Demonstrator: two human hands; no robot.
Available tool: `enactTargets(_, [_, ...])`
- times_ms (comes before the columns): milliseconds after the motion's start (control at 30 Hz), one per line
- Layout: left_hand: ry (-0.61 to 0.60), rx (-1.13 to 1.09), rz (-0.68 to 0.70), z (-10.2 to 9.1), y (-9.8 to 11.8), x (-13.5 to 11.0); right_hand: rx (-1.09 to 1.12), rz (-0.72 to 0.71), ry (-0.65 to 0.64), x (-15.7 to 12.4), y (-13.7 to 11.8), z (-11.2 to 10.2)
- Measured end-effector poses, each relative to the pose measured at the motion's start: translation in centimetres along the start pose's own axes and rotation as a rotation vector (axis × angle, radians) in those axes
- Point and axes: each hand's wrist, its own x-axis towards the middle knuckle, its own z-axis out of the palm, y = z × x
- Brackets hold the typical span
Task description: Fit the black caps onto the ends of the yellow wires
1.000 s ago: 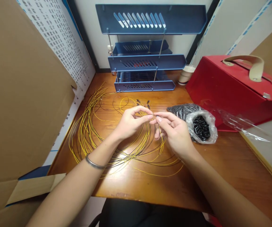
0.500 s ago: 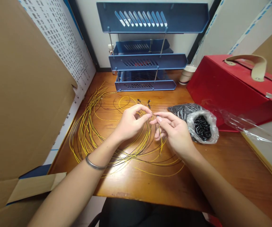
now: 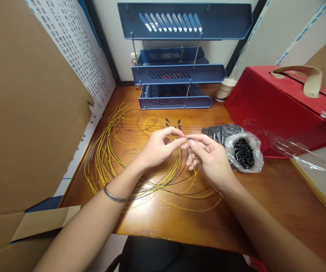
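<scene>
My left hand [image 3: 163, 146] pinches a thin wire between thumb and forefinger, the fingertips almost meeting those of the other hand. My right hand [image 3: 208, 155] is closed in a pinch too, with a small dark piece at its fingertips that the fingers mostly cover. A wire end [image 3: 195, 175] hangs down below the right fingers. Under both hands spreads a loose coil of yellow and dark wires [image 3: 106, 151]. Just beyond the fingers, several wire ends carry small black caps [image 3: 179, 122]. To the right lies an opened plastic bag [image 3: 257, 151] full of small black pieces [image 3: 243, 153].
A blue tiered tray rack [image 3: 177, 102] stands at the back, with a paper cup [image 3: 225, 90] beside it. The red box with a handle [image 3: 279, 102] occupies the right. Cardboard [image 3: 33, 113] walls off the left side of the wooden table [image 3: 157, 224].
My left fingertips have moved slightly right, closing the small gap to the right fingertips. The hanging wire end has swung a little. The view has shifted slightly.
</scene>
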Motion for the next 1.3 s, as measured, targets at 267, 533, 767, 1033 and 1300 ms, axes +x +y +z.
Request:
enactTargets(267, [0.042, 0.016, 0.04, 0.1, 0.1, 0.1, 0.015, 0.018, -0.007, 0.0, -0.1, 0.1])
enactTargets(533, [0.12, 0.064, 0.097, -0.3, 0.0, 0.3, 0.025, 0.012, -0.012, 0.1, 0.0, 0.0])
enactTargets(767, [0.168, 0.074, 0.104, -0.5, -0.2, 0.5, 0.022, 0.003, -0.005, 0.1, -0.1, 0.0])
enactTargets(1033, [0.247, -0.001, 0.053, -0.8, -0.5, 0.6, 0.028, -0.002, 0.021, 0.1, 0.0, 0.0])
enactTargets(1300, [0.303, -0.096, -0.002, -1.5, -0.5, 0.6, 0.096, -0.016, 0.07, 0.1, -0.1, -0.1])
